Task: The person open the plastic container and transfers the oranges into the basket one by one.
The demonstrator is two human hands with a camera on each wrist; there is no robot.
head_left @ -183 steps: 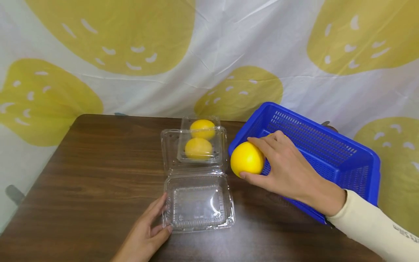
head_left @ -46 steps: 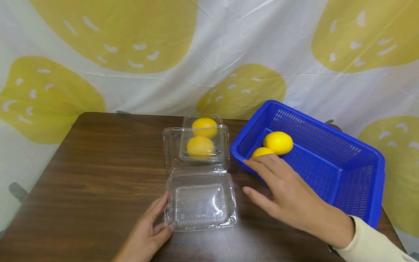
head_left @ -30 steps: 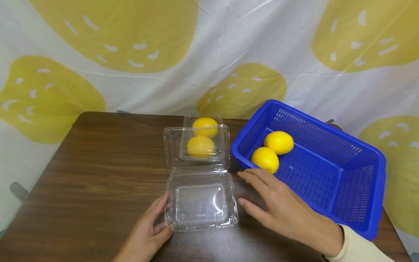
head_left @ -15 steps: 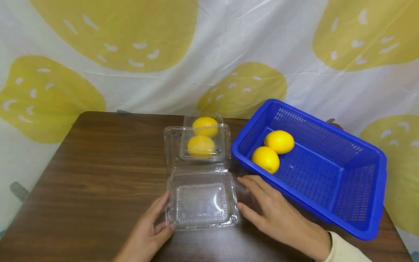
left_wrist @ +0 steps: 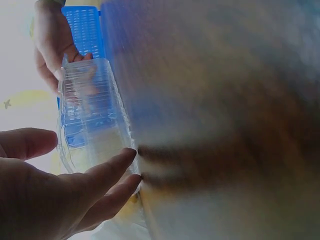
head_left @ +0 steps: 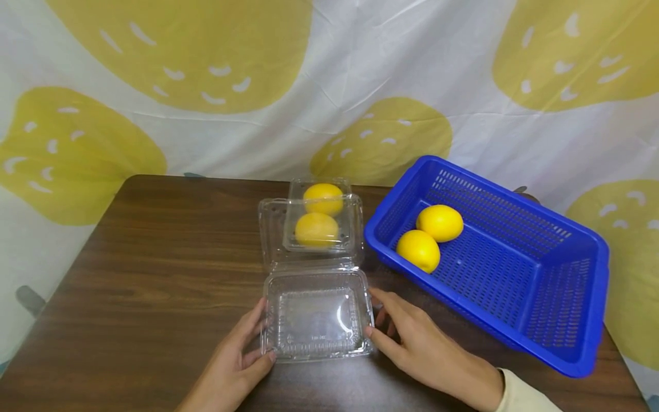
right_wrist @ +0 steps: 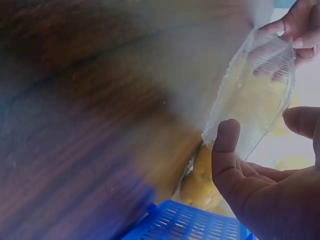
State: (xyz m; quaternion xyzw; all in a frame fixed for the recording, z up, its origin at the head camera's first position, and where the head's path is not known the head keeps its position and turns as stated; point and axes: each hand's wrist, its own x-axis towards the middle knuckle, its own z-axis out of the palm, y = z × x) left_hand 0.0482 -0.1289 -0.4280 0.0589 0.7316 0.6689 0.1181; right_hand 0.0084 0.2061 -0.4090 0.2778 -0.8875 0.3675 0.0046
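An unfolded clear plastic clamshell container (head_left: 316, 312) lies before me, its near half bare inside and its other half tipped back. My left hand (head_left: 231, 357) touches the near half's left side, thumb at the front corner; in the left wrist view its fingers are straight against the lower edge. From the right, my right hand (head_left: 422, 346) has thumb and fingertips against the opposite side, the fingers slightly bent. Seen through the tipped-back half is a second clear container (head_left: 290, 246) with two yellow round fruits (head_left: 316, 229) in it.
To the right stands a blue perforated plastic basket (head_left: 535, 337) with two yellow fruits (head_left: 439, 223) at its left end. Everything rests on a dark wooden table (head_left: 170, 274). A white cloth (head_left: 226, 149) with yellow fruit prints hangs behind the table.
About six seconds ago my right hand held a yellow fruit over the basket. Since then, without it, that hand has come down and left to the container's right side. My left hand has stayed put.
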